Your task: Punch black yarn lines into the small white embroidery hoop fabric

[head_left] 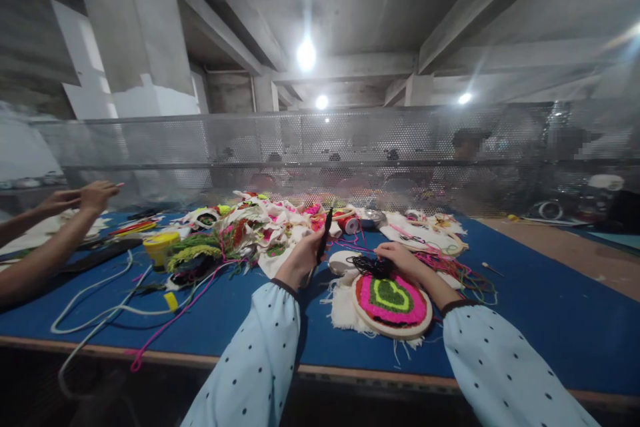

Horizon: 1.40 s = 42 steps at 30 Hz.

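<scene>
My left hand (301, 259) is closed around a black punch needle (326, 233), held upright with its thin tip pointing up. My right hand (401, 260) pinches at a tangle of black yarn (371, 266) above the embroidery hoop (393, 331). Inside that round hoop, stretched cloth carries a green and yellow-green heart (393, 296) on a pink ground with a red edge. Frayed white fabric (345, 307) sticks out from under the hoop on the left. Just left of the black yarn sits a pale round object (341, 263).
A heap of colourful worked cloth (270, 223) covers the table's back middle. A yellow tub (161, 250), green yarn (197, 250) and a pale cord (107, 313) lie left. Loose yarn (465, 273) tangles at right. Another person's hands (90, 198) work at far left. Perforated panel (310, 140) stands behind.
</scene>
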### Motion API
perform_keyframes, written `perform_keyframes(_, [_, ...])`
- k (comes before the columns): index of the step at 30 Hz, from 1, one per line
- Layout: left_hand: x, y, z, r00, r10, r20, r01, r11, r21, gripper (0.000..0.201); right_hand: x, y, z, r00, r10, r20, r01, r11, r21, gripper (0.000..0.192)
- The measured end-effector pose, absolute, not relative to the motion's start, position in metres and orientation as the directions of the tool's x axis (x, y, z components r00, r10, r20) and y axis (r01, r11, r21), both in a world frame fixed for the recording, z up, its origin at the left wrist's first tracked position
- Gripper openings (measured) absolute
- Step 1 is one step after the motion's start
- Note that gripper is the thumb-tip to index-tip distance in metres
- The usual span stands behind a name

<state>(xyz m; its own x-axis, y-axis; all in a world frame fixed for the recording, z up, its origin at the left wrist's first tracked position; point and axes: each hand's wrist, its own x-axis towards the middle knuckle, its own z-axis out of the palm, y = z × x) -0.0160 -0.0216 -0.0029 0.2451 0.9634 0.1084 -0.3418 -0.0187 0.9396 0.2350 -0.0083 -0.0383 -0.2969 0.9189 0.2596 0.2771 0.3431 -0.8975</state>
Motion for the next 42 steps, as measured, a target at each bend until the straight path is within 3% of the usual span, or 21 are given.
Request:
perform_keyframes(4, [-0.014,-0.015,-0.005,0.1,0.983,0.157,-0.43,-0.1,0.897,0.019,0.231,-0.009,-0.041,-0.315,0.913,0.258,0.298,0.354,-0.886,0.031])
perform_keyframes(9, [-0.029,-0.009,0.0,-0.278,0.93,0.24,-0.52,-0.356,0.777,0.014,0.243,0.003,-0.04,-0.189,0.922,0.339,0.339,0.385,-0.859,0.029])
perform_keyframes(12, [-0.051,-0.005,0.003,-0.462,0.874,0.148,-0.587,-0.426,0.688,0.012,0.273,0.016,-0.039,0.143,0.898,0.416,0.443,0.318,-0.838,0.026])
perform_keyframes(15, [-0.065,-0.003,0.006,-0.487,0.871,0.062,-0.609,-0.39,0.69,0.017,0.313,0.025,-0.044,0.571,0.736,0.364,0.365,0.17,-0.915,0.019])
perform_keyframes(19, [-0.053,-0.007,0.006,-0.422,0.882,0.21,-0.478,-0.413,0.775,0.015,0.342,0.026,-0.052,0.723,0.627,0.291,0.319,0.071,-0.945,0.019])
perform_keyframes(22, [-0.036,-0.011,0.006,-0.345,0.869,0.355,-0.321,-0.464,0.826,0.021,0.33,0.021,-0.047,0.663,0.661,0.352,0.386,0.102,-0.917,0.017])
perform_keyframes(24, [-0.027,-0.014,0.007,-0.261,0.903,0.342,-0.376,-0.422,0.825,0.02,0.308,0.015,-0.039,0.527,0.735,0.426,0.435,0.198,-0.879,0.017])
perform_keyframes(26, [-0.021,-0.017,0.009,-0.134,0.953,0.27,-0.502,-0.3,0.811,0.016,0.277,0.003,-0.03,0.344,0.849,0.402,0.386,0.262,-0.884,0.041])
perform_keyframes(28, [-0.016,-0.021,0.011,-0.013,0.979,0.204,-0.575,-0.174,0.799,0.014,0.243,-0.014,-0.023,0.076,0.971,0.228,0.227,0.206,-0.952,0.066])
perform_keyframes(29, [-0.014,-0.023,0.011,0.039,0.982,0.186,-0.588,-0.128,0.799,0.014,0.228,-0.023,-0.021,-0.112,0.981,0.157,0.142,0.172,-0.975,0.073])
perform_keyframes(31, [-0.01,-0.026,0.011,0.14,0.974,0.179,-0.588,-0.064,0.806,0.017,0.203,-0.04,-0.02,-0.424,0.903,0.065,0.035,0.089,-0.995,0.083])
perform_keyframes(33, [-0.008,-0.029,0.011,0.212,0.958,0.193,-0.566,-0.041,0.823,0.019,0.19,-0.049,-0.021,-0.575,0.818,0.008,0.024,0.026,-0.999,0.073])
perform_keyframes(36, [-0.009,-0.03,0.009,0.211,0.961,0.18,-0.471,-0.061,0.88,0.026,0.193,-0.044,-0.022,-0.588,0.808,0.027,0.014,0.043,-0.999,0.035])
perform_keyframes(40, [-0.017,-0.026,0.007,0.128,0.97,0.206,-0.239,-0.171,0.956,0.036,0.218,-0.026,-0.017,-0.365,0.918,0.155,-0.16,0.102,-0.982,0.03])
perform_keyframes(42, [-0.021,-0.025,0.005,0.062,0.946,0.317,0.002,-0.318,0.948,0.034,0.232,-0.019,-0.013,-0.235,0.951,0.201,-0.236,0.144,-0.961,0.028])
